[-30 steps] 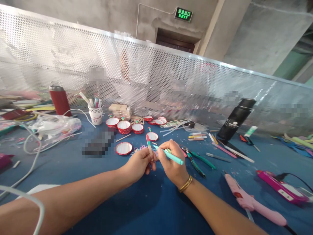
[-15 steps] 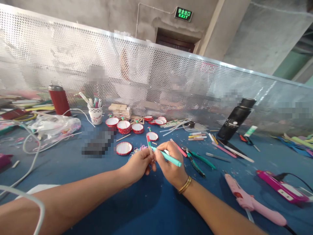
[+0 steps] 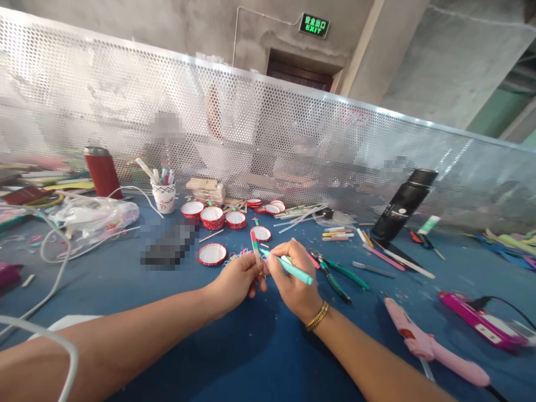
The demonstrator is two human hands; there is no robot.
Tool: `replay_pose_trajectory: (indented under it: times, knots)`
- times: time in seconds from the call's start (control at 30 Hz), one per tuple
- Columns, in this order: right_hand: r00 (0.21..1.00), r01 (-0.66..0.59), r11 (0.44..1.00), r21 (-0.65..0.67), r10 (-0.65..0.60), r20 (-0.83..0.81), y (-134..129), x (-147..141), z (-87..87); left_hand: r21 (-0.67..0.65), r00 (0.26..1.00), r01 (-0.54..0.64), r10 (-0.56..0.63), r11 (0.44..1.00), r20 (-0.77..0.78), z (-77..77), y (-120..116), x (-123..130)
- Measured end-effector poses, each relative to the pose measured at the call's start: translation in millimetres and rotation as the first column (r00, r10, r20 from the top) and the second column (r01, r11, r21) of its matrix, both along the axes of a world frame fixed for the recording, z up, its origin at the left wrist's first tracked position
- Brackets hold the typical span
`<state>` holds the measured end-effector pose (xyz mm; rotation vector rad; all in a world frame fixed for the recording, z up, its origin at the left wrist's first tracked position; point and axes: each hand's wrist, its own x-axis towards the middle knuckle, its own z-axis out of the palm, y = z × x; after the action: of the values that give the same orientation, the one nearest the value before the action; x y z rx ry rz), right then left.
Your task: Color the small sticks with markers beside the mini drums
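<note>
Between its fingertips my left hand [image 3: 239, 279] pinches a small flat wooden stick [image 3: 254, 245], held upright, its upper part coloured red and green. My right hand [image 3: 295, 276] grips a turquoise marker [image 3: 295, 270] like a pen, the tip pointing left, close beside the stick. Beyond the hands lie a single red-rimmed white disc [image 3: 212, 254], another disc [image 3: 261, 233] with a small coloured piece at its edge, and several stacks of such discs [image 3: 211, 216]. Small coloured loops [image 3: 234, 255] lie partly hidden behind my left hand.
Green-handled pliers [image 3: 335, 273], a pink glue gun [image 3: 433, 346], a magenta device [image 3: 481, 318] and a tilted black bottle [image 3: 404, 205] are on the right. A paper cup [image 3: 163, 196], a red tumbler [image 3: 103, 172] and a white cable [image 3: 58, 279] are on the left. A perforated panel [image 3: 251, 128] stands behind.
The marker and my right hand have shifted very slightly right, opening a small gap between marker tip and stick. My left hand looks nearly still.
</note>
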<state>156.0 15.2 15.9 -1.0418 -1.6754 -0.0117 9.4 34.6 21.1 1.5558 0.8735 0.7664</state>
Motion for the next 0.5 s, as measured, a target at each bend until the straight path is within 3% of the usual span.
replay_pose_trajectory:
  times: [0.5]
  knots:
    - [1.000,0.009,1.000,-0.003,-0.009,0.004,0.7,0.5,-1.0,0.016,1.000,0.013,-0.013,1.000,-0.004,-3.2,1.6,-0.3]
